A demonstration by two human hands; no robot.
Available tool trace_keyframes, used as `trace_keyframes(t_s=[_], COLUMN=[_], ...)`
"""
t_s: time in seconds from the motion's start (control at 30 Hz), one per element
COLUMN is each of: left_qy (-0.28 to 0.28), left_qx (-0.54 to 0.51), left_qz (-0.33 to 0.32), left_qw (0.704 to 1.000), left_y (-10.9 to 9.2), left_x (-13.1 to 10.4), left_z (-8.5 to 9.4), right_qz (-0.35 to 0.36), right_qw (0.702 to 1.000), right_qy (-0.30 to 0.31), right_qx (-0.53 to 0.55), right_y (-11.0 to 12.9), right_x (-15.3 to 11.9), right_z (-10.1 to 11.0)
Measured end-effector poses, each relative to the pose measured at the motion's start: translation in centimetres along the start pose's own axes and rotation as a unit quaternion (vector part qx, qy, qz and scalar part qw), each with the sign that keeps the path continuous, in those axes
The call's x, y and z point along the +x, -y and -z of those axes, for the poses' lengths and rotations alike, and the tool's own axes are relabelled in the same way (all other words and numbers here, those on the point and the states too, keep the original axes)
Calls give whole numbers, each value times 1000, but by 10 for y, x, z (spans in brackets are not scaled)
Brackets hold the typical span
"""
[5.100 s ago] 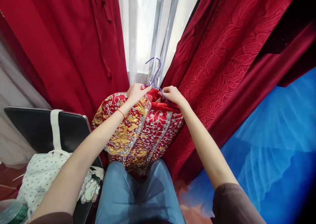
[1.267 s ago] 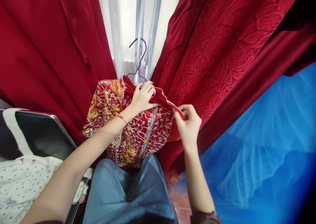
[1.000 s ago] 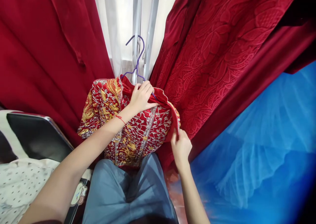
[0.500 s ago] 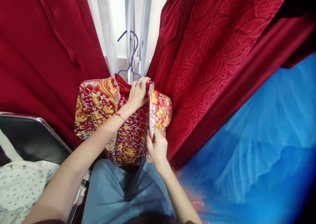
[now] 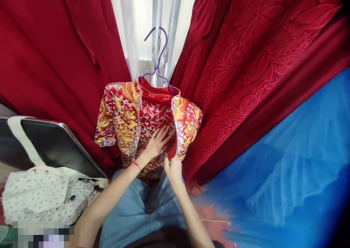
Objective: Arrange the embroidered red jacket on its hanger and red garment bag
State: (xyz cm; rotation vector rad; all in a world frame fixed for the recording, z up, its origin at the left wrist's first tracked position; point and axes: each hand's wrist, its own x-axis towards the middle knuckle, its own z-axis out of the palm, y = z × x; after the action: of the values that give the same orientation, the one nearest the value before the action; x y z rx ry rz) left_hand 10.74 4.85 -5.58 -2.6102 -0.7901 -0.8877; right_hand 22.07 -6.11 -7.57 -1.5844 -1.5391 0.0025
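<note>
A red jacket (image 5: 127, 111) with gold and silver embroidery hangs on a purple hanger (image 5: 158, 68), its front parted. Inside the opening shows a red embroidered panel (image 5: 155, 113) with silver branch patterns. My left hand (image 5: 158, 143), a red string on its wrist, lies on this panel with fingers spread. Lower on the right front edge, my right hand (image 5: 174, 166) pinches the jacket's border between thumb and fingers, turning up some plain red lining. The hanger's hook stands in front of pale metal poles (image 5: 169, 29); whether it rests on them I cannot tell.
Red fabric (image 5: 62, 51) hangs on the left, and a patterned red garment (image 5: 240, 76) on the right. Blue tulle (image 5: 287, 167) spreads at the lower right. A black chair back (image 5: 54, 142) and a white dotted cloth bag (image 5: 35, 193) are at the lower left.
My left hand has left the collar and moved down onto the inner panel, fingers now spread. My right hand still holds the front edge. The view has shifted slightly.
</note>
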Motion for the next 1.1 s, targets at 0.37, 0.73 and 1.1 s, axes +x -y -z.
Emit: trace_keyframes(t_s=[0.37, 0.73, 1.1], left_qy=[71, 73, -99], left_qx=[-18, -16, -377], left_qz=[221, 160, 360], left_qw=[973, 984, 848], left_y=[-13, 8, -36], left_x=[42, 39, -70], left_z=[-50, -36, -54], right_qz=[-74, -58, -23], right_qw=[996, 983, 959], right_qy=[-30, -150, 193], right_qx=[39, 86, -208], right_y=[26, 51, 4], right_x=[-13, -28, -22], right_z=[58, 121, -7])
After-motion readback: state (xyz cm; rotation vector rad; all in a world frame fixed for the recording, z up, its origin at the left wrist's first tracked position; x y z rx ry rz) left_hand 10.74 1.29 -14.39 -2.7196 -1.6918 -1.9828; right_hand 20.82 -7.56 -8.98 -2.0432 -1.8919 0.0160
